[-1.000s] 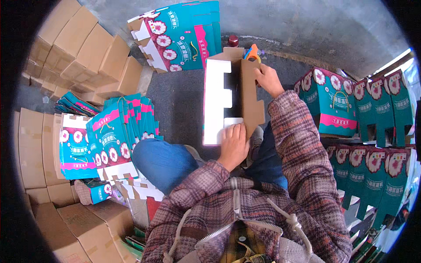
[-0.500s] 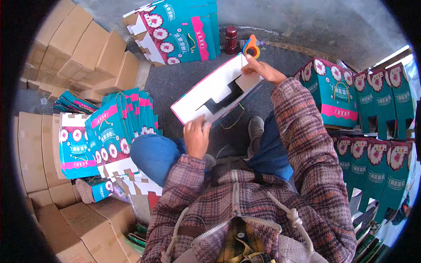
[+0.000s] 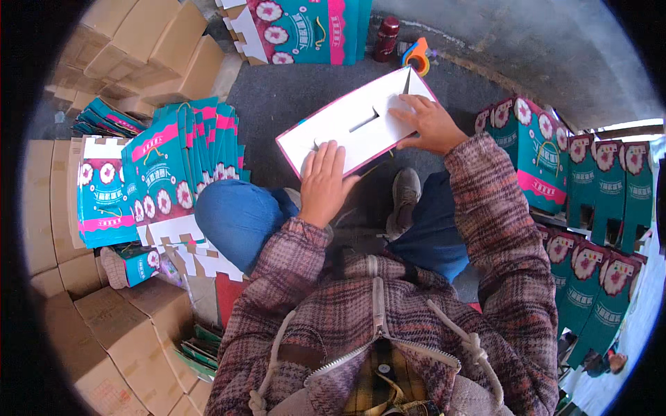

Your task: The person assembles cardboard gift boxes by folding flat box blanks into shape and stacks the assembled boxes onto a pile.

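In front of me a cardboard gift box (image 3: 340, 136) stands tilted, its white side with folded flaps facing up and a narrow dark slit near the middle. My left hand (image 3: 322, 184) lies flat on the flaps at the box's near left end, fingers stretched out. Toward the other end, my right hand (image 3: 431, 126) rests with spread fingers on the white flap, its wrist over the near right edge. A small gap shows at the far right corner. The printed sides of the box are mostly hidden.
Flat teal cartons (image 3: 163, 163) are stacked on the left, more (image 3: 305, 31) at the far side. Finished teal boxes (image 3: 538, 156) stand on the right. Brown cartons (image 3: 111, 340) pile up at left. An orange-and-blue tape dispenser (image 3: 417, 57) and a dark red bottle (image 3: 386, 39) sit beyond the box.
The wide gap between the flaps has closed to a narrow slit. Both hands have moved from the box's edges onto the white flaps. The view has shifted slightly.
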